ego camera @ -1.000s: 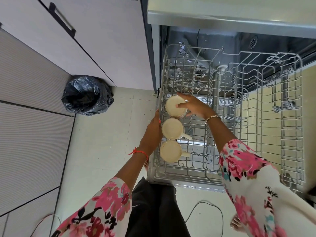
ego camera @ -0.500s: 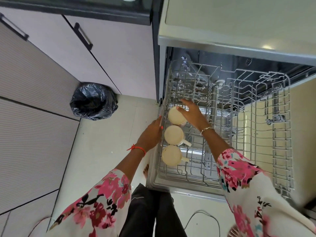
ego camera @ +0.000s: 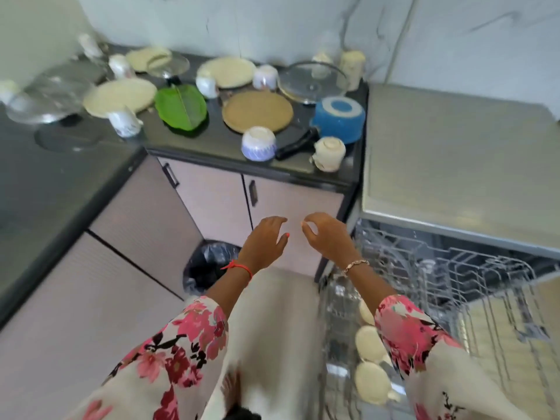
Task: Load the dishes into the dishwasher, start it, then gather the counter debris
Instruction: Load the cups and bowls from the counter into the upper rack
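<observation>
Both hands are off the cups now. The left hand and right hand hang empty, fingers loosely curled, in front of the cabinet doors. The three cream cups sit along the left edge of the dishwasher rack. The view has swung up to the dish-covered counter at the far side.

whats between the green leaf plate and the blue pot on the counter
In the head view, a round brown plate lies flat between the green leaf plate and the blue pot, on the dark counter.
</observation>
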